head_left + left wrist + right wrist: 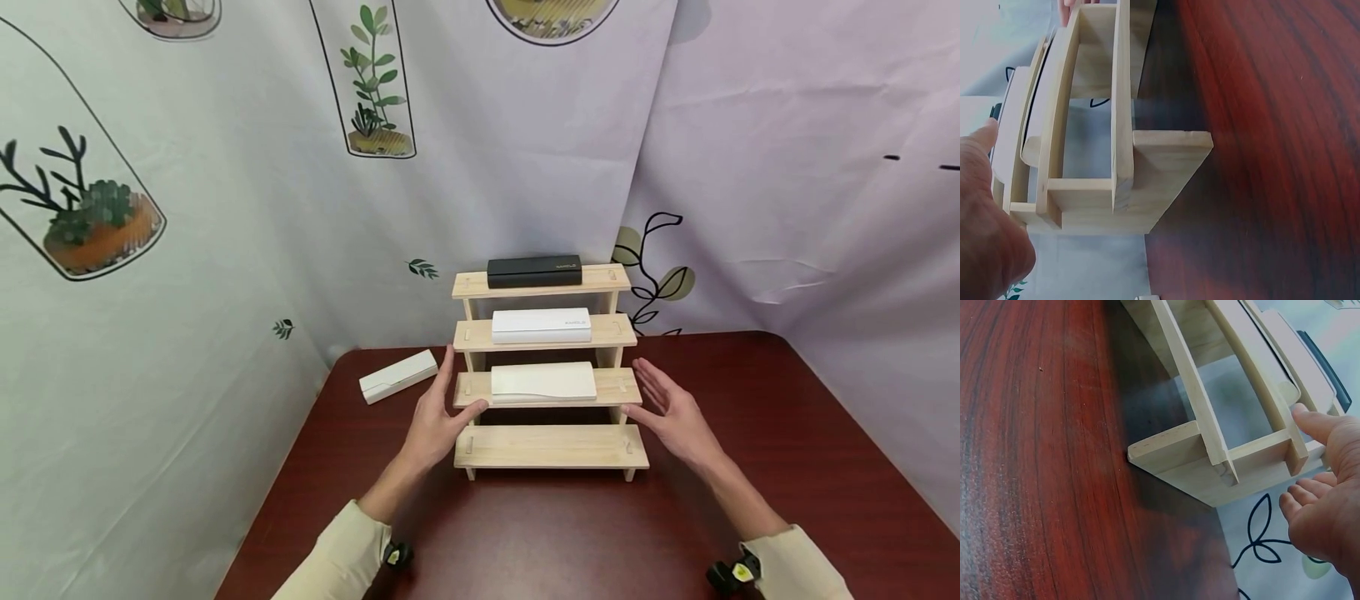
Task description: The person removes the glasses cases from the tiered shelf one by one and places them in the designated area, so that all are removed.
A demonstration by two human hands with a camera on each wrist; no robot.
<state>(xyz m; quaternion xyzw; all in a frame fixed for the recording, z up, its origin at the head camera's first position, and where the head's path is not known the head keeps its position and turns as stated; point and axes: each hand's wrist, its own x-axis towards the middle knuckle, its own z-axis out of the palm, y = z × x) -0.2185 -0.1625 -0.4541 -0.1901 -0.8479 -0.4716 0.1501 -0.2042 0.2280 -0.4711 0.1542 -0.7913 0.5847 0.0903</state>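
Observation:
A light wooden four-step display rack (551, 447) stands on the table. On its top step lies a black case (534, 272), and the two steps below carry a white case (541, 326) and another white case (543, 382). The lowest step is bare. My left hand (437, 417) is at the rack's left side, fingers straight, thumb by the third step's left end. At the opposite side is my right hand (678, 421), fingers extended and thumb pointing at the rack's edge. Whether either hand touches the wood, I cannot tell.
A further white case (398, 377) lies at an angle on the dark red table (555, 533), left of the rack. Behind the table hangs a pale cloth (525, 192) printed with plants, which also runs along both sides.

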